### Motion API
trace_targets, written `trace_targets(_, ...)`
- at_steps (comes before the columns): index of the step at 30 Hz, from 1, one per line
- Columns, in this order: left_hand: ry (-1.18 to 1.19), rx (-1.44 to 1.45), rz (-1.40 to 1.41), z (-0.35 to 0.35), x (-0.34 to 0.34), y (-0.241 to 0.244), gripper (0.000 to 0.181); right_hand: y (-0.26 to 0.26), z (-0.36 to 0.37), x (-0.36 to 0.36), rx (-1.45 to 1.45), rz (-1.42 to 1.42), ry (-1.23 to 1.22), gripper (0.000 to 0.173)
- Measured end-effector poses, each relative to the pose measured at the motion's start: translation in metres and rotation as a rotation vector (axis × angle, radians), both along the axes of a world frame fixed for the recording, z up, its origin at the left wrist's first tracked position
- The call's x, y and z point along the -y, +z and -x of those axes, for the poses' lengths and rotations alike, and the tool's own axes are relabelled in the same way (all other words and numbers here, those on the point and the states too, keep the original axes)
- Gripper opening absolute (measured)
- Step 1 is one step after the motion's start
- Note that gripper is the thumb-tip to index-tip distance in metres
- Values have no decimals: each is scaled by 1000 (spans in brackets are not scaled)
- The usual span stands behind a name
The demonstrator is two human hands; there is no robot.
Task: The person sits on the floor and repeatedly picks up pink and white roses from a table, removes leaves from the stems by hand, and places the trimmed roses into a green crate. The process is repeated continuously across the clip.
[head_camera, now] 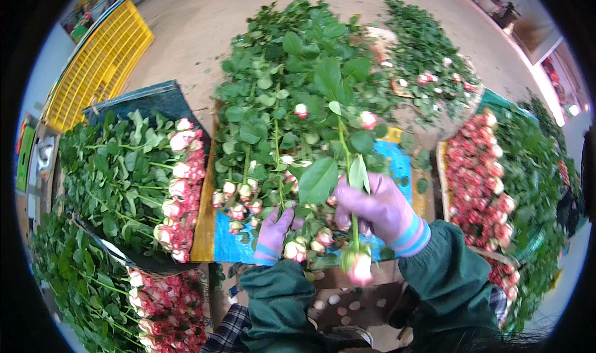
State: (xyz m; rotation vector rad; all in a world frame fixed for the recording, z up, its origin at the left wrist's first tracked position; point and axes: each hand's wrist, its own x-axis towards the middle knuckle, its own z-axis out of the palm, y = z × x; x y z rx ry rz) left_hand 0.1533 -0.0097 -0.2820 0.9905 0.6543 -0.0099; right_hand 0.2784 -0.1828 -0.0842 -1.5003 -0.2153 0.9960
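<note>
My right hand (377, 211), in a lilac glove with blue cuff bands, is closed around the green stem of a pink-and-white rose (360, 267). Its bloom hangs below the fist and its leafy stem points away from me. My left hand (275, 234), gloved alike, has thumb and fingers at another rose's stem (281, 185), whose bloom (295, 250) seems to be the one beside the wrist; the link is partly hidden. Both hands are over a large pile of leafy cut roses (298, 73) on a table with a blue and yellow covering (233, 246).
Stacked roses in dark wraps (139, 94) stand at the left, and more rose bundles (479, 180) at the right. A yellow plastic crate (100, 69) leans at the upper left. Another rose heap (419, 45) lies at the upper right. Petals (334, 299) litter the floor below.
</note>
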Motion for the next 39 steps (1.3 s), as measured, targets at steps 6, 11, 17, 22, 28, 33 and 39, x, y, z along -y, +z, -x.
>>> trace_targets(6, -430, -582, -1189, -10, 50, 37, 72, 52, 59, 65, -118, -105, -105, 29)
trace_targets(11, -182, -153, -1379, 22, 65, 125, 50, 69, 112, 106, -115, -299, -116, 32)
trace_targets(17, -150, 571, -1500, 86, 137, 248, 43, 62, 147, 142, -266, -595, -146, 37)
trace_targets(22, -316, 803, -1554, 125, 183, 248, 78, 57, 164, 164, -446, -721, -303, 39)
trace_targets(28, -350, 822, -1587, 124, 204, 233, 89, 17, 164, 168, -477, -898, -164, 42)
trace_targets(33, -331, 800, -1676, 106, 211, 231, 84, 17, 153, 174, -344, -692, -179, 45)
trace_targets(39, -334, 801, -1342, 97, 207, 218, 92, 32, 145, 171, -445, -772, -93, 43)
